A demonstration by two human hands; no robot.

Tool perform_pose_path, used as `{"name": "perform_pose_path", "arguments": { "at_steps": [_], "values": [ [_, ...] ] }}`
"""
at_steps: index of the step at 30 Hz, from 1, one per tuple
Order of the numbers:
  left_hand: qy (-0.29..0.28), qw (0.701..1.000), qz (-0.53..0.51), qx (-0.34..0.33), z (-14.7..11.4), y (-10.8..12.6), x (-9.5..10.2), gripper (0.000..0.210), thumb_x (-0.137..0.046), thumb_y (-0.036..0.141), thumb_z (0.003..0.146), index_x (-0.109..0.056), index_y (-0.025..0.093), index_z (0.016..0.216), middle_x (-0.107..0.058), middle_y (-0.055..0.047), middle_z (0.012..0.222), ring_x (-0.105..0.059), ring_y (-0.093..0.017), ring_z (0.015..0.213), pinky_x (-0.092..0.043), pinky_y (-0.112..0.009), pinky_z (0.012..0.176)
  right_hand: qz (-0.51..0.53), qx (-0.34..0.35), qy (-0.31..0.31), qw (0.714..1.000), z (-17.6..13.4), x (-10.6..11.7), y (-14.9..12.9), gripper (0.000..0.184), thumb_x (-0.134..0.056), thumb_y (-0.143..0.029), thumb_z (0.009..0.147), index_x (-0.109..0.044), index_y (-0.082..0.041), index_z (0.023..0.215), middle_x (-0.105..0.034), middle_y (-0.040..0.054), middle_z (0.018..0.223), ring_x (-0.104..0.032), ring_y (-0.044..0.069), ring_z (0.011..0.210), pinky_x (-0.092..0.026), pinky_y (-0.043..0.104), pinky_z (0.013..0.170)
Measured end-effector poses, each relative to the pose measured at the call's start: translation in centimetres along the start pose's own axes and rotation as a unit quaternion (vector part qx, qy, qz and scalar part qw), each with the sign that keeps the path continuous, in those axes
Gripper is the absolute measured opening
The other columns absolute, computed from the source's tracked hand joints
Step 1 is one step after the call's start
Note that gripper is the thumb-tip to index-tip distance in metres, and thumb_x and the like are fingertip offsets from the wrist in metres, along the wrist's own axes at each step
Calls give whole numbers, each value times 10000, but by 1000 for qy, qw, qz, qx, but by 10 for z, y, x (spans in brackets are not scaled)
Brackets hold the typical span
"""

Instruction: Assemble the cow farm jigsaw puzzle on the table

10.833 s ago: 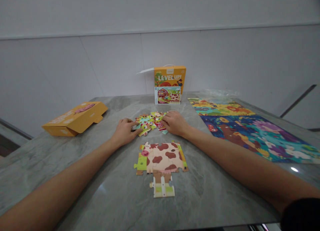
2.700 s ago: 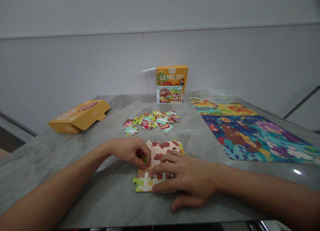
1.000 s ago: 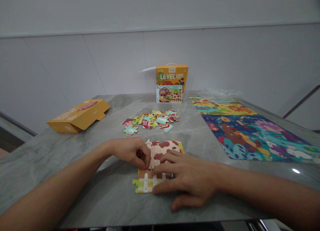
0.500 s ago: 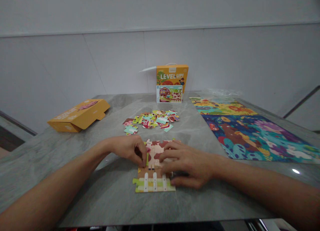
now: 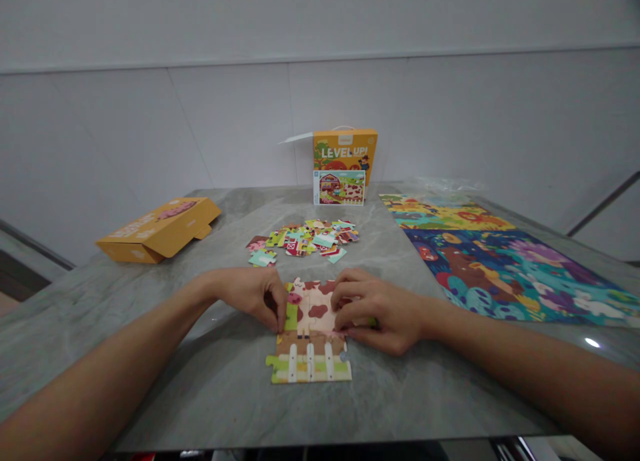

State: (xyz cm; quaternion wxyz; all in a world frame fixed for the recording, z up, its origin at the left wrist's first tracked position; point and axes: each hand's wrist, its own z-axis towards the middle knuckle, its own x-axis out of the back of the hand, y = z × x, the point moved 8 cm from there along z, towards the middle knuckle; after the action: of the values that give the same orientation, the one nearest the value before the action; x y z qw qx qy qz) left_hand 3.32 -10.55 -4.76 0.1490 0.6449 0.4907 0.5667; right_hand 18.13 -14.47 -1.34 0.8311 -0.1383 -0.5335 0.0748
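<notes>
A partly joined jigsaw puzzle (image 5: 320, 310) lies flat on the grey table, showing a brown-spotted cow above a white fence. At its left edge my left hand (image 5: 257, 296) is closed, thumb and fingertips pinching the border beside the cow's legs. My right hand (image 5: 383, 311) rests over the right edge with its fingers bent, fingertips and thumb on the cow's body. It covers part of that side. Just beyond my hands is a loose pile of puzzle pieces (image 5: 305, 238), some face down with a pale green back.
Behind the pile stands an orange box (image 5: 345, 148) with a small farm picture card (image 5: 341, 188) in front. Another orange box (image 5: 160, 229) lies at the left. Colourful finished puzzles (image 5: 500, 274) cover the right side, with clear plastic wrap (image 5: 445, 184) behind them.
My right hand has moved up a little along the puzzle's right edge, uncovering the fence's right end. My left hand has shifted slightly left, still pinching at the left border.
</notes>
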Motion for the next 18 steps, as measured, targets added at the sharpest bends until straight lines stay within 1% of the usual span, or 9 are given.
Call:
{"name": "perform_pose_path", "arguments": {
  "at_steps": [3,5,6,8,9,10,11,13,18],
  "values": [
    [39,997,58,21,0,-1,10,145,-661,274,838,-776,196,880,-733,-8,742,-611,-112,615,-446,-185,576,2,-6,10,1000,-1,0,3,161,-556,-181,847,-683,-170,947,-651,90,969,-568,224,1007,-445,423,919],
    [125,974,170,84,-4,-9,30,212,-603,318,870,-761,200,948,-724,-17,752,-609,-129,618,-451,-219,605,-2,-16,12,1000,-2,-1,6,178,-550,-185,850,-684,-167,966,-646,96,977,-571,227,1009,-445,428,919],
    [182,945,237,131,-9,-15,44,248,-577,344,881,-748,202,993,-727,-29,791,-622,-147,647,-458,-241,634,-3,-20,12,1000,-2,-2,7,180,-550,-192,855,-685,-166,972,-644,98,978,-572,228,1008,-444,430,920],
    [284,864,343,236,-25,-27,69,357,-556,436,884,-701,202,1111,-734,-74,967,-666,-209,791,-477,-291,711,-2,-27,11,1000,-2,-2,8,180,-551,-206,866,-686,-165,977,-642,98,980,-574,226,1007,-443,430,922],
    [315,827,369,284,-34,-33,78,449,-552,501,874,-662,201,1189,-715,-101,1087,-673,-249,890,-484,-315,747,0,-29,10,1000,-2,-2,9,181,-552,-212,869,-686,-164,980,-642,98,983,-573,226,1009,-443,431,925],
    [326,804,377,324,-41,-41,83,552,-540,570,861,-617,202,1264,-683,-125,1190,-667,-287,974,-489,-338,774,1,-31,9,999,-3,-2,9,183,-553,-216,871,-687,-165,984,-641,98,986,-572,226,1010,-442,432,928],
    [319,797,371,354,-46,-50,86,646,-519,628,850,-568,202,1333,-650,-143,1260,-655,-316,1034,-493,-357,795,1,-33,6,999,-3,-3,9,184,-554,-216,870,-686,-166,987,-640,98,987,-570,225,1007,-441,435,930],
    [284,808,347,382,-49,-64,84,759,-471,681,845,-484,187,1421,-621,-170,1309,-645,-338,1082,-495,-380,831,-1,-36,3,999,-2,-3,9,184,-548,-211,873,-684,-170,991,-637,96,986,-565,223,998,-441,441,932],
    [255,843,311,357,-47,-69,82,760,-485,631,834,-472,150,1421,-632,-173,1288,-638,-311,1111,-482,-366,910,-5,-34,5,999,-2,-3,9,188,-535,-214,884,-680,-171,996,-630,101,995,-559,223,988,-441,447,932]
  ]
}}
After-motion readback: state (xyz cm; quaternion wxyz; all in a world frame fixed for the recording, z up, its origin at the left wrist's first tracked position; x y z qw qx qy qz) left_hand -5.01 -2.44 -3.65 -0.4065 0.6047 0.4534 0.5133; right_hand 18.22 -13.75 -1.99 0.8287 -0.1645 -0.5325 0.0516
